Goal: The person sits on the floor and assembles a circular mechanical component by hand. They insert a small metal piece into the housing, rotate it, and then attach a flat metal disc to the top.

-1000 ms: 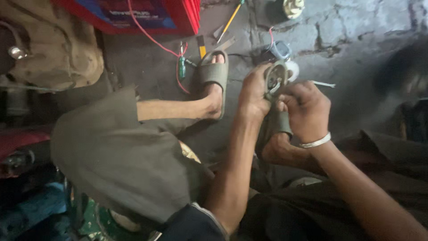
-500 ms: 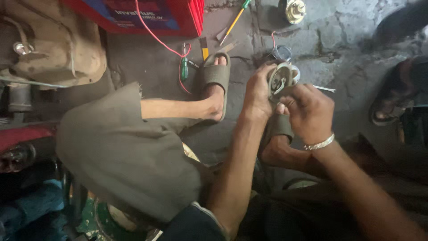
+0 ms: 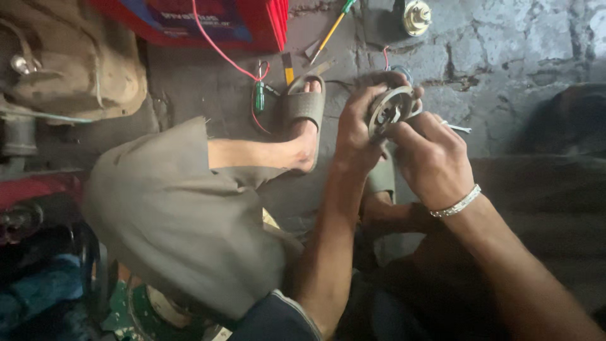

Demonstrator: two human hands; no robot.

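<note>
We hold a round metal part point(image 3: 389, 112) up between both hands, just past the toes of the sandalled foot point(image 3: 304, 110) on the stone floor point(image 3: 505, 63). Our left hand point(image 3: 356, 129) wraps its fingers around the part's near rim and back, gripping it with the flat face tilted toward us. Our right hand point(image 3: 429, 158) sits just right of the part, fingertips pressed to the rim, closed on it. Beyond the foot lie a yellow-handled screwdriver point(image 3: 331, 28) and a red wire point(image 3: 221, 53); free space opens right of the part.

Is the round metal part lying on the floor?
No, the round metal part is held up off the floor between the left hand and the right hand.
</note>
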